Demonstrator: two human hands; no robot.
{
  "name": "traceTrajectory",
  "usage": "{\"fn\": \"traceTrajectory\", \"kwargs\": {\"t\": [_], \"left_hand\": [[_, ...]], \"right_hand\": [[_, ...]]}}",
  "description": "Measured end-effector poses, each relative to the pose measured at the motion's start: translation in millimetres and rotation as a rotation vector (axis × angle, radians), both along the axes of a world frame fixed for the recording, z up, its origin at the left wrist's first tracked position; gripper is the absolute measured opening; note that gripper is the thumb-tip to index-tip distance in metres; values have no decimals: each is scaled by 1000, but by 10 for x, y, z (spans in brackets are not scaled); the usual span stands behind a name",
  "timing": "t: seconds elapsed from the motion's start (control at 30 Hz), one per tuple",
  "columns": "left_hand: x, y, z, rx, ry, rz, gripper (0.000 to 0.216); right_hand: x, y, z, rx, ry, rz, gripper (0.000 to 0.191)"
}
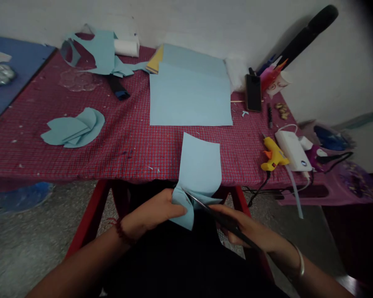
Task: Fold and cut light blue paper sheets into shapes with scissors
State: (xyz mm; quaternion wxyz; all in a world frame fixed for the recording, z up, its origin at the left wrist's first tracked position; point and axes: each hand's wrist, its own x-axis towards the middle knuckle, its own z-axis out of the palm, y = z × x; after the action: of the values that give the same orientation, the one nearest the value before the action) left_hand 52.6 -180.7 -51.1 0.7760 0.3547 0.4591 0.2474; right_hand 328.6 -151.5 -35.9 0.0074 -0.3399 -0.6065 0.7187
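Between my hands is a light blue foam or paper sheet (200,165), its upper part resting over the table's front edge. My left hand (157,211) pinches a curved, partly cut piece at its lower left, thumb on top. My right hand (247,227) grips dark-handled scissors (225,221), whose metal blades reach into the sheet just beside my left fingers. Part of the blades is hidden by the blue material. A pile of cut petal-shaped pieces (74,129) lies on the table to the left.
Larger blue sheets (189,93) lie at the back middle of the checked tablecloth (133,145). Cut scraps (104,51) and a white roll (127,47) sit at back left. On the right are a yellow glue gun (274,155), a white power bank (294,151) and a phone (253,93).
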Motion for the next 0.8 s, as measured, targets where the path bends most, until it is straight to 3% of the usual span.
{"fn": "traceTrajectory", "kwargs": {"t": [0.37, 0.63, 0.8], "left_hand": [[37, -29, 13, 39, -29, -112, 9], [10, -12, 5, 78, -23, -120, 9], [-10, 8, 30, 98, -5, -125, 5]], "right_hand": [[-188, 218, 92, 32, 2, 123, 65], [-211, 271, 86, -76, 62, 60, 63], [-221, 316, 90, 40, 59, 116, 57]]}}
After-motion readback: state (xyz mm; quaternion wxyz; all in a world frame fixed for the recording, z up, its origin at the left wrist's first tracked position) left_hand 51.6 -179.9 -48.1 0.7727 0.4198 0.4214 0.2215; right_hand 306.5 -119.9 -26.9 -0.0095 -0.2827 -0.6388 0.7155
